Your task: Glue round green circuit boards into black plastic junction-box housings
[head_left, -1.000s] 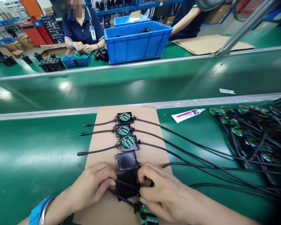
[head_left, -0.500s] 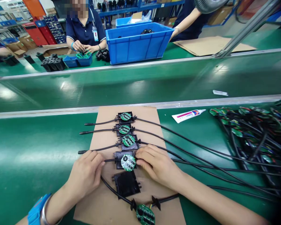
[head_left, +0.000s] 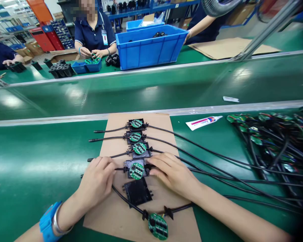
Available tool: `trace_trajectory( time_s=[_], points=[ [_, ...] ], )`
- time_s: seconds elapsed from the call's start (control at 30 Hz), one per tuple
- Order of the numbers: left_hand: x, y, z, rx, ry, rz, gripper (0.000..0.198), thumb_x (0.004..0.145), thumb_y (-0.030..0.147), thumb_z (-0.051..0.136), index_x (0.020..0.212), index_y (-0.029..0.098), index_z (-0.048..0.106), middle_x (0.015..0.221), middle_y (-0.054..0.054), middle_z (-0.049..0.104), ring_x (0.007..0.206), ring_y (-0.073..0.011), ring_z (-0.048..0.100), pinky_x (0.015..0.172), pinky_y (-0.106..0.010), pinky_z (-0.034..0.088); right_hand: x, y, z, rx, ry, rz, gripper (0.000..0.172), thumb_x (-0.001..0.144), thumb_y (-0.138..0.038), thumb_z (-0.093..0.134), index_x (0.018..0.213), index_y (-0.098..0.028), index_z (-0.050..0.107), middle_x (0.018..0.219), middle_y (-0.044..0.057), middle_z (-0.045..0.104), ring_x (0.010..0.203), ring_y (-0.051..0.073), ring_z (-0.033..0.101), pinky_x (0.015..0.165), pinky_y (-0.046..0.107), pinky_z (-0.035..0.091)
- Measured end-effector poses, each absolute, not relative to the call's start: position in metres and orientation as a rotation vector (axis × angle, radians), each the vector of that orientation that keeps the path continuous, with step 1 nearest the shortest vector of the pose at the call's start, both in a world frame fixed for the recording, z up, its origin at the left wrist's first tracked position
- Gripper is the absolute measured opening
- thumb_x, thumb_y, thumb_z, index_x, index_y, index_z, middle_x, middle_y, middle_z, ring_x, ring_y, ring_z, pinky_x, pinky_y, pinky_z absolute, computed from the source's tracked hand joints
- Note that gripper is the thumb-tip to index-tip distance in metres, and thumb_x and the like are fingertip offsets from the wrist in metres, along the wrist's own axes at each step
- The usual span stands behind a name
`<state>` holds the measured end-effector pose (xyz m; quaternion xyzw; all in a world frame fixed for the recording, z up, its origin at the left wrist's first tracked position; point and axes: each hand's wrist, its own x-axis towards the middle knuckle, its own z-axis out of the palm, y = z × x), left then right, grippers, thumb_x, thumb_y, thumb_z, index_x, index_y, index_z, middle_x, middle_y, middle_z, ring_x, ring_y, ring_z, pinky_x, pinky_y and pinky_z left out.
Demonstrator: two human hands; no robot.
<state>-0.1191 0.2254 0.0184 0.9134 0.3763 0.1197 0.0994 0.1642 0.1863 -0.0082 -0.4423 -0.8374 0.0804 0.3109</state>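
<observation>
My left hand is closed on the black cable that runs left from the fourth black plastic housing. My right hand pinches the cable at that housing's right side, its fingertips partly hiding it. Between my hands a round green circuit board lies over the housing, slightly tilted. Farther away, three more housings carry boards with cables on both sides. Nearer to me lies a bare black housing. At the front, another circuit board hangs between two cable ends on the cardboard sheet.
A glue tube lies right of the cardboard. A heap of cabled circuit boards covers the right side. Across the bench stand a large blue bin and small blue trays. A co-worker handles green parts there.
The circuit board between my hands has turned and sits a little lower against its housing. Both hands stay at the same cable. The whole view has shifted slightly.
</observation>
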Motion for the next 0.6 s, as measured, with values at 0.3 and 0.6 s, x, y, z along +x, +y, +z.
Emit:
trace_trajectory(
  time_s=[0.3, 0.6],
  points=[
    [-0.142, 0.192, 0.028, 2.658, 0.548, 0.428, 0.028, 0.085, 0.005, 0.045, 0.108, 0.017, 0.056, 0.086, -0.005, 0.065, 0.075, -0.0181, 0.056, 0.070, -0.033, 0.044, 0.171, 0.132, 0.028, -1.120, -2.430, 0.783, 0.021, 0.086, -0.011, 0.046, 0.097, -0.019, 0.062, 0.087, 0.006, 0.057, 0.083, 0.018, 0.053, 0.074, 0.032, 0.049],
    [-0.162, 0.173, 0.031, 2.588, 1.042, 0.096, 0.016, 0.090, 0.018, 0.041, 0.085, 0.020, 0.057, 0.077, -0.005, 0.059, 0.067, -0.0204, 0.057, 0.054, -0.031, 0.045, 0.151, 0.160, -0.006, -1.152, -2.258, 0.496, 0.021, 0.091, -0.021, 0.054, 0.110, -0.017, 0.060, 0.091, 0.007, 0.064, 0.085, 0.018, 0.058, 0.075, 0.031, 0.052]
  ],
)
